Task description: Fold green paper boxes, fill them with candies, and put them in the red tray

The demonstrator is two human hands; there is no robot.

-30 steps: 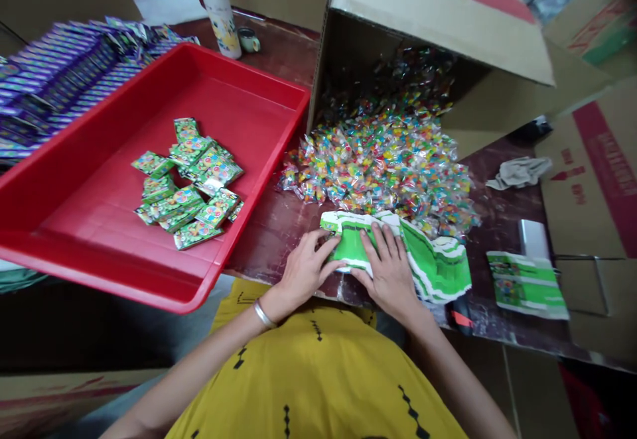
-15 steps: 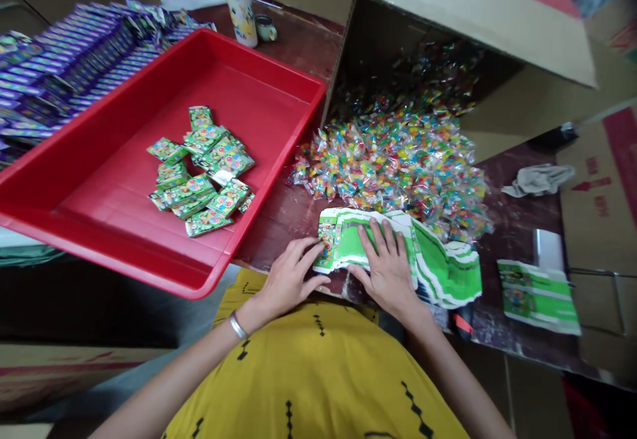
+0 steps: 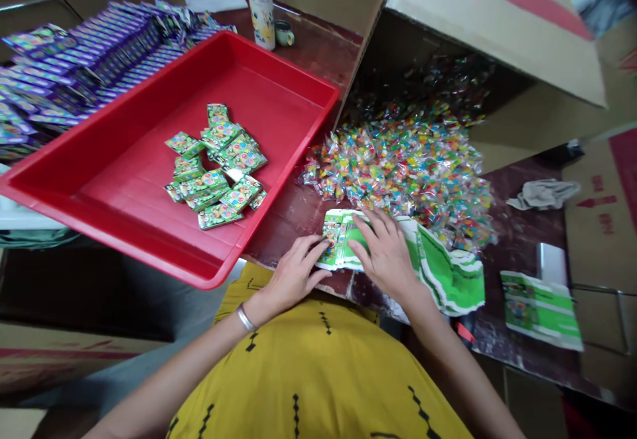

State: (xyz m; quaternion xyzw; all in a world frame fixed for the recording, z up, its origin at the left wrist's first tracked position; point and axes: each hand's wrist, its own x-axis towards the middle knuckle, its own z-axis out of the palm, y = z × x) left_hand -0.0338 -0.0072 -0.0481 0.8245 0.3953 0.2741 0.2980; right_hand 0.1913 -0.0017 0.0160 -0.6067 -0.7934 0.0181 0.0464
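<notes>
A fanned row of flat, unfolded green-and-white cartons [image 3: 450, 280] lies along the table's front edge. My left hand [image 3: 296, 268] rests at the row's left end, thumb and fingers apart, fingertips touching the printed panel of the top carton [image 3: 332, 237]. Over the same carton is my right hand [image 3: 385, 253], its fingers spread and slightly bent, the tips near the far edge. Neither hand is closed round anything. Behind the cartons spreads a heap of small clear bags of coloured candies [image 3: 398, 167], spilling from a tipped cardboard box [image 3: 497, 34].
On the left, a red tray [image 3: 124, 233] holds several small filled green boxes [image 3: 219, 187]. Rows of purple packs [image 3: 104, 54] lie beyond it. A white bottle [image 3: 260, 11] and a cup [image 3: 283, 33] stand behind. To the right are a cloth [image 3: 542, 193] and more flat cartons [image 3: 540, 310].
The whole view has shifted slightly. My right hand's fingers, flat on the cartons before, are now more bent and a little further left. My left hand stays at the left end.
</notes>
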